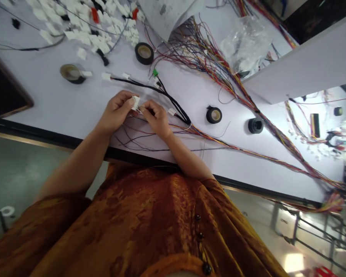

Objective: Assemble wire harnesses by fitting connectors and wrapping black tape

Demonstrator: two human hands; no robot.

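Note:
My left hand (117,111) grips a small white plastic connector (135,102) between thumb and fingers. My right hand (157,119) is pinched close beside it, holding a thin wire end at the connector, though the fingers hide most of that wire. Just above my hands runs a black-sheathed wiring harness (152,88), ending in small white connectors (106,76) and a green connector (155,72). Another white connector (172,111) lies by my right hand. Loose thin wires (144,138) fan out under both wrists, and a multicoloured wire bundle (233,148) leads off to the right.
A heap of white connectors (99,32) lies at the top. Several rolls of black tape (213,114) stand on the white table (60,104), whose black front edge (103,152) is close to my body. A plastic bag (245,42) and tangled wires lie at the back right.

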